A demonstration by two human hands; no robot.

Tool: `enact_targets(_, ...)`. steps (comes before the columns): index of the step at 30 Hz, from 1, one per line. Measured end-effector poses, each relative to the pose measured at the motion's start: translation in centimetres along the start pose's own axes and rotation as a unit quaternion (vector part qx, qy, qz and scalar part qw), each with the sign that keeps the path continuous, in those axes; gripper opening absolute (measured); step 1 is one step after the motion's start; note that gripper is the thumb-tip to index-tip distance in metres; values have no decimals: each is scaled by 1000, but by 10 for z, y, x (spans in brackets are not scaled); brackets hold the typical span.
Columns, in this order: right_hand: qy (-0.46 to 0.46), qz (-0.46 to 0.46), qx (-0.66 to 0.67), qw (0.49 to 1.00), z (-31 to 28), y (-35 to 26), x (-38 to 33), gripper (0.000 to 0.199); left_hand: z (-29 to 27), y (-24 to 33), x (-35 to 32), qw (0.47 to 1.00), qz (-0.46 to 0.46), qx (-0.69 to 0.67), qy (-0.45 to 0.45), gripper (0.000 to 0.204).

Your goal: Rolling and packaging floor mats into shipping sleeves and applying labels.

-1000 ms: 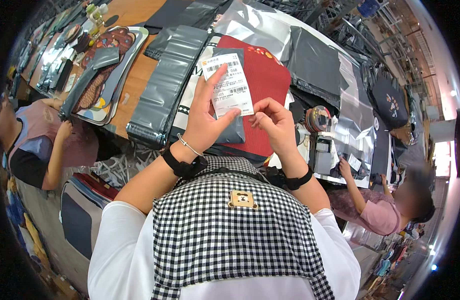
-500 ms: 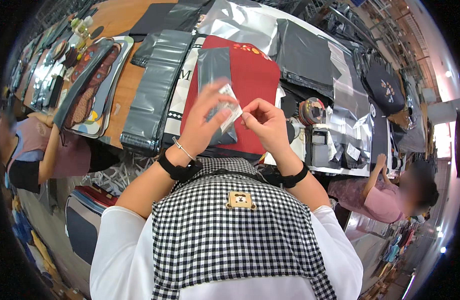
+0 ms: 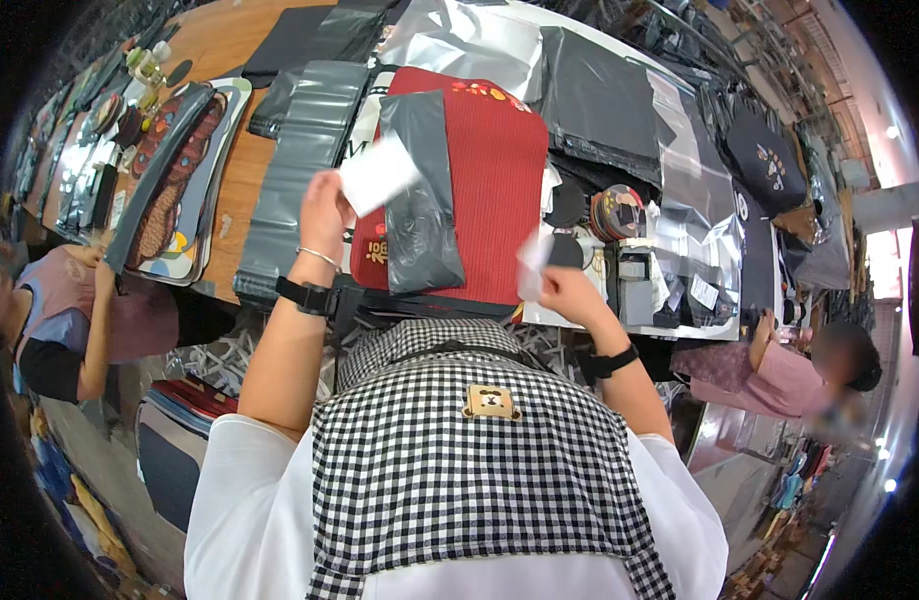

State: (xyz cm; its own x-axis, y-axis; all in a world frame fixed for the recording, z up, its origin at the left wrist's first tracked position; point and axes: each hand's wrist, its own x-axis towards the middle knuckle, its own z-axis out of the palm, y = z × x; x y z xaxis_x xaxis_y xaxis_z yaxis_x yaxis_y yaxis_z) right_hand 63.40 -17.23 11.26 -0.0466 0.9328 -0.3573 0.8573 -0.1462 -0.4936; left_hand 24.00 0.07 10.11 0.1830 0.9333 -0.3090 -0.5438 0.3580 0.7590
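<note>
1. Cluttered with dark mailer bags, the long table (image 3: 235, 170) carries a red mat (image 3: 490, 180) with a grey poly bag (image 3: 420, 190) lying on it.
2. Left hand (image 3: 325, 212) pinches a white label (image 3: 380, 172), raised over the bag's left edge; right hand (image 3: 570, 295) grips a white backing strip (image 3: 533, 262), well apart from the label.
3. Risk, as I judge it: the limp label could curl and stick to itself, or land crooked; the bag lies loose and unpinned.
</note>
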Motion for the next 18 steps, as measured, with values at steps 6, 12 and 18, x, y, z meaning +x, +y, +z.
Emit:
enact_targets(6,-192,122,-236,945,45,141,-54,26,20,-77,14,682,348,643,-34,47)
enact_targets(12,7,126,-113,986,44,116,-63,23,29,-154,-34,536,255,790,-156,73)
enact_targets(18,-50,86,-70,993,41,103,-61,21,31,-141,25,616,237,751,-25,87)
